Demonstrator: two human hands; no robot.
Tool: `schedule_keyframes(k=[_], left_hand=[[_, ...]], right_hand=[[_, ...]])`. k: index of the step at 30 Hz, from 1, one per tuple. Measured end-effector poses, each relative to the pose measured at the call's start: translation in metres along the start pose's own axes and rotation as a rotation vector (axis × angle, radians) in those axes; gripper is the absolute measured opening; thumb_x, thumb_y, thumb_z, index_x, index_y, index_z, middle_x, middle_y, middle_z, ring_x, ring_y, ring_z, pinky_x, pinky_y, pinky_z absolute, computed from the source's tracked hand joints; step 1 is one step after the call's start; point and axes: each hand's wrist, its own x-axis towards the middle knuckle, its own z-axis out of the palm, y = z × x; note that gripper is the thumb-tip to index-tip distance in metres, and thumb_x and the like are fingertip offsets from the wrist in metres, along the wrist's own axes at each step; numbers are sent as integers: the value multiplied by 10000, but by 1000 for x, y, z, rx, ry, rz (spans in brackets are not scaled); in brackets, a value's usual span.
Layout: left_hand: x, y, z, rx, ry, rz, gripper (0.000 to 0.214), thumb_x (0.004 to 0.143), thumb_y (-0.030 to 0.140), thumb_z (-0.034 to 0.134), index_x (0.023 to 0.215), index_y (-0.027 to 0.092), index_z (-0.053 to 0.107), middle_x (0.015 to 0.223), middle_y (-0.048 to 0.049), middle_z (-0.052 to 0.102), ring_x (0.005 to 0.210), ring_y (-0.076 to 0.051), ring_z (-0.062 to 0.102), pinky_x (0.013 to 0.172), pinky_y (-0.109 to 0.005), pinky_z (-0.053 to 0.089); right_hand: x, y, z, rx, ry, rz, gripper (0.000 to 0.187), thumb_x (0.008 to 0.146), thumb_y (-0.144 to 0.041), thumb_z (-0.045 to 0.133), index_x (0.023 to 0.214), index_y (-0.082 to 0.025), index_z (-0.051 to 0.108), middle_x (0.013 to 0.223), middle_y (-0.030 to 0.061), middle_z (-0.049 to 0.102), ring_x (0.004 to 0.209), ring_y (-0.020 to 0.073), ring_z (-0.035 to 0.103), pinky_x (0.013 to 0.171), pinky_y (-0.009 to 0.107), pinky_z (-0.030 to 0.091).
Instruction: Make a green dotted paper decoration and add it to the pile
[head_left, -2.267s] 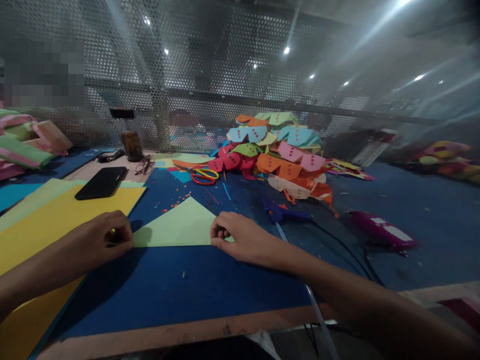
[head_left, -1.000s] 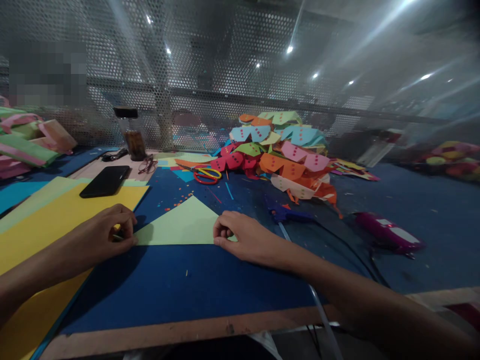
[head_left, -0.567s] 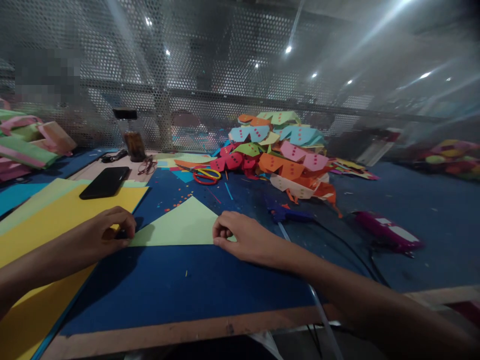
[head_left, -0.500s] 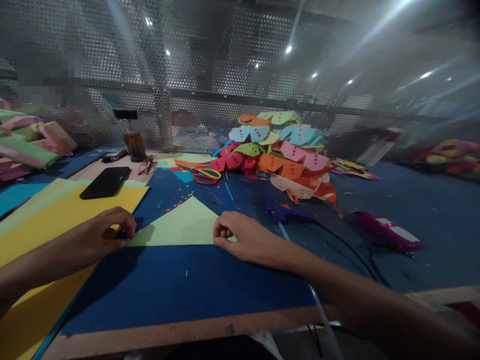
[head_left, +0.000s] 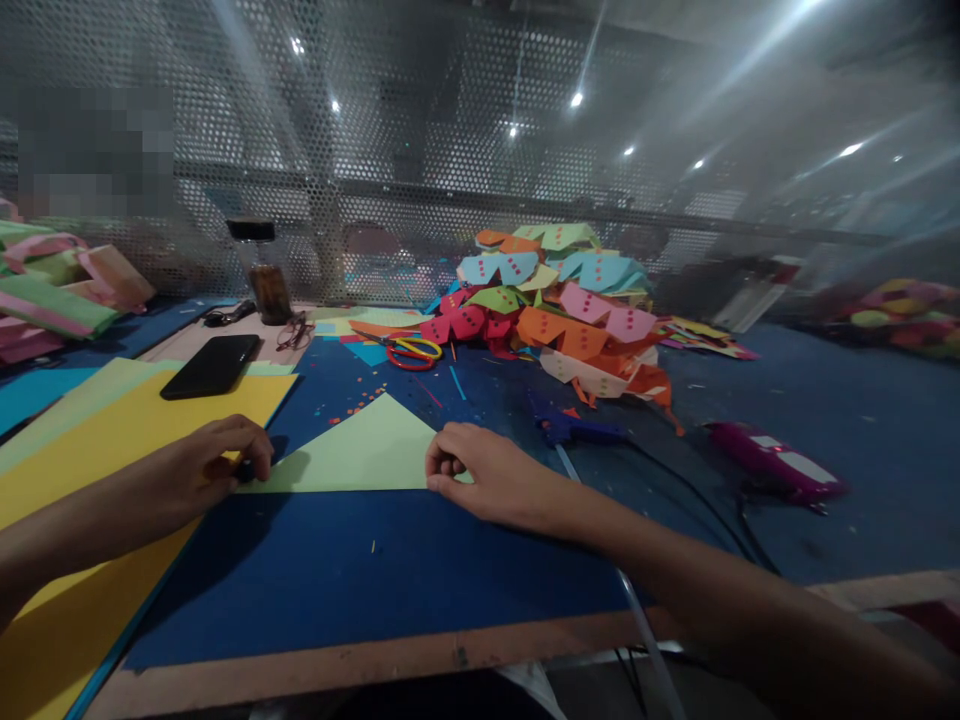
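Observation:
A pale green sheet of paper (head_left: 360, 450), folded into a triangle, lies on the blue table with its peak pointing away from me. My left hand (head_left: 225, 462) is curled at its left corner, the thumb on the near edge and a small gap between thumb and fingers. At the right corner, my right hand (head_left: 487, 470) has its fingers bent inward and closed on the paper, covering most of that corner. Under my left forearm is a stack of yellow paper (head_left: 142, 440), and a black phone (head_left: 211, 366) rests on it.
Scissors (head_left: 414, 352) with red and yellow handles lie beyond the triangle. Behind them rises a pile of colourful folded paper pieces (head_left: 562, 325). A blue glue gun (head_left: 577, 428) and a purple device (head_left: 776, 462) with cables are at right. A bottle (head_left: 268, 285) stands back left.
My left thumb has drawn back to the left along the paper's near edge, away from the fingertips. My right hand and the paper look unmoved.

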Motion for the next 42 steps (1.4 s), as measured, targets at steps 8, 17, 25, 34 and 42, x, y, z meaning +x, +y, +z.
schedule_keyframes(k=[8,17,25,34,42], left_hand=[[1,10,0,14,-35,-40,235,818,328,479,708,228,662,881,-84,712,811,-248,675,673,-329,558],[11,31,36,-3,-150,227,146,945,266,552,925,267,697,1022,-31,699,948,-208,667,840,-305,532],[24,24,50,3,-173,287,173,977,265,539,906,234,694,904,-32,676,839,-185,652,733,-273,511],[20,25,51,8,-154,273,174,990,295,534,949,235,692,919,-36,678,838,-185,658,724,-272,505],[17,22,51,-7,-117,268,148,971,307,564,984,239,695,973,-41,708,834,-184,692,735,-270,538]], right_hand=[[0,2,1,5,5,-15,28,891,-138,653,905,-161,659,928,38,662,855,164,590,753,277,410],[-1,0,0,16,7,-3,28,894,-138,656,896,-165,654,934,42,667,860,168,593,759,285,416],[-2,4,1,10,10,-78,83,905,-230,714,914,-164,666,947,39,671,874,173,591,742,277,400],[0,3,2,-44,13,-81,76,927,-213,705,909,-150,667,927,46,669,877,178,590,754,275,398],[1,3,0,2,2,-44,87,948,-224,672,896,-157,655,921,43,662,847,169,586,722,269,391]])
